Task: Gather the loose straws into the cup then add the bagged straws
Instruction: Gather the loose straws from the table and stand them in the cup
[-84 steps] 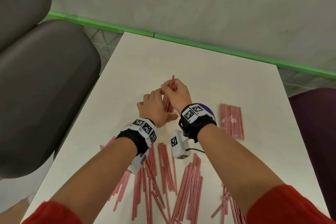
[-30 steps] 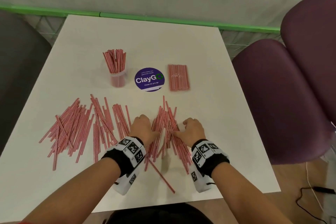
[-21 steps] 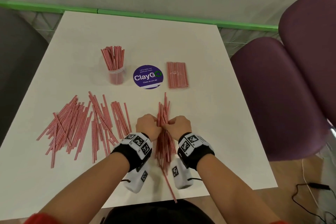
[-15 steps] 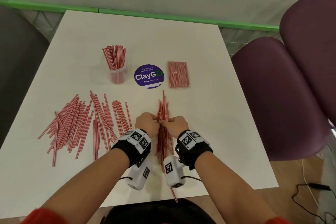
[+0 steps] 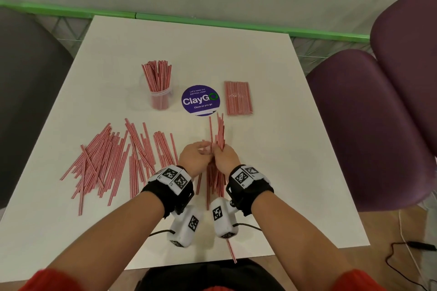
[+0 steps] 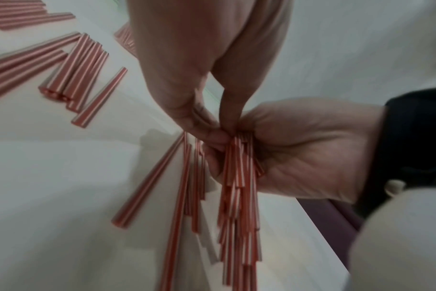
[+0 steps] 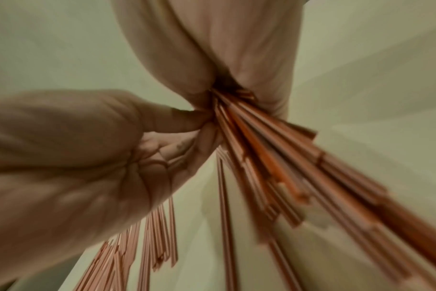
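A clear cup (image 5: 160, 99) stands at the table's far left, holding several red-and-white striped straws. The bagged straws (image 5: 237, 98) lie flat to its right, past a purple sticker. Both hands meet at the table's near middle around a bundle of loose straws (image 5: 218, 132). My right hand (image 5: 218, 151) grips the bundle (image 7: 261, 149) in its curled fingers. My left hand (image 5: 205, 151) pinches the same bundle (image 6: 239, 177) from the left with thumb and finger. A few straws (image 6: 184, 187) still lie on the table under the hands. A large spread of loose straws (image 5: 111, 158) lies to the left.
A round purple "ClayGo" sticker (image 5: 200, 100) sits between cup and bag. One lone straw (image 5: 230, 251) sticks out over the white table's (image 5: 272, 149) near edge. Purple chairs (image 5: 369, 125) stand on the right, and a grey chair (image 5: 28, 92) on the left.
The hands swept the scattered middle straws together into one bundle. They have closed in on it, and the bundle now points away from me in the right hand's grip.
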